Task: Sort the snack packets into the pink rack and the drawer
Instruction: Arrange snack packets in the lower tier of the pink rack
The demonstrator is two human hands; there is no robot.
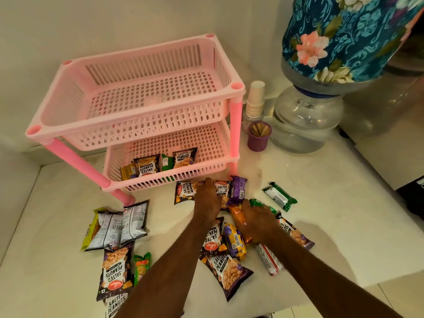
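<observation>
Foil peanut packet (222,191) under left hand (207,200) (flat, unclenched): light, slippery; pinch an edge. Right hand (257,222) grasps orange packet (237,214).

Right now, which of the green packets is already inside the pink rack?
The small green packet in the lower basket of the pink rack, standing between two salted peanut packets. The other green ones lie loose on the counter.
</observation>
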